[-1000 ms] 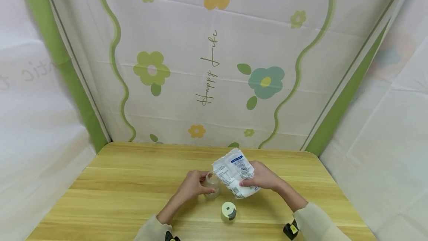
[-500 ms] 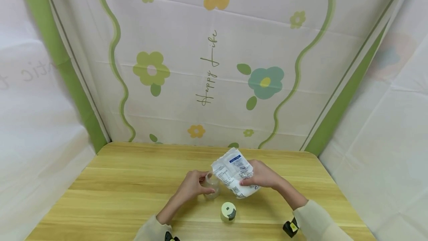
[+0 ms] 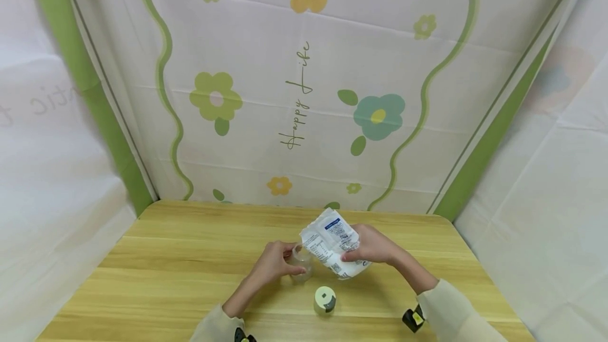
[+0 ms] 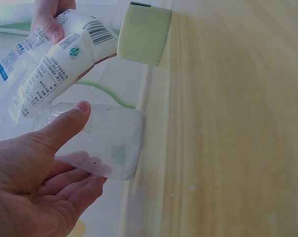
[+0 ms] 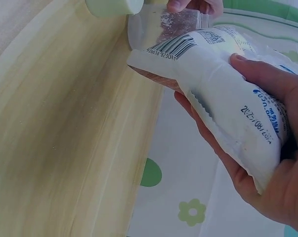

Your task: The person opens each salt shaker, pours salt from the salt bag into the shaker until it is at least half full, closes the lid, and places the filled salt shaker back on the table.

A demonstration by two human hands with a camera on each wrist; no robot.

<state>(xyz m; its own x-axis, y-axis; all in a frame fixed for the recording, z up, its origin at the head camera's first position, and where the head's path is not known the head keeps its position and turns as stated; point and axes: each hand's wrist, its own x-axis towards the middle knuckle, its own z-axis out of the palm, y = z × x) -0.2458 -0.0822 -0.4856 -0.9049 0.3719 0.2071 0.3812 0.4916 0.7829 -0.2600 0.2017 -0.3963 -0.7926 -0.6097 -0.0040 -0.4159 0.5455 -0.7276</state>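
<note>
Packet (image 3: 328, 241) hung tilted over the middle of the table, one edge just at the jar's mouth; whether the two touched could not be told. Printed cloth (image 3: 256, 57) walled the place in, and below it lay the pale wood table (image 3: 190, 257).

Both hands were busy: the right hand (image 3: 372, 247) gripped the packet, thumb in front and fingers behind, while the left hand (image 3: 273, 264) held the jar between thumb and fingers.

The packet seemed the likeliest source of trouble. Its soft body could fold under a hard squeeze and send the contents out in a rush, and its broad edge, wider than the mouth, could let some fall outside. It was white and creased, with small dark print, a blue strip, a barcode and a crimped seam.

The jar (image 4: 114, 136), clear and cloudy towards its base, might tip if the left hand loosened or the packet pushed on its rim. White specks (image 5: 171, 22) showed on it; how full it was could not be judged.

Near it stood a pale green cylinder (image 3: 325, 301), upright, which a dropping wrist could knock over.
</note>
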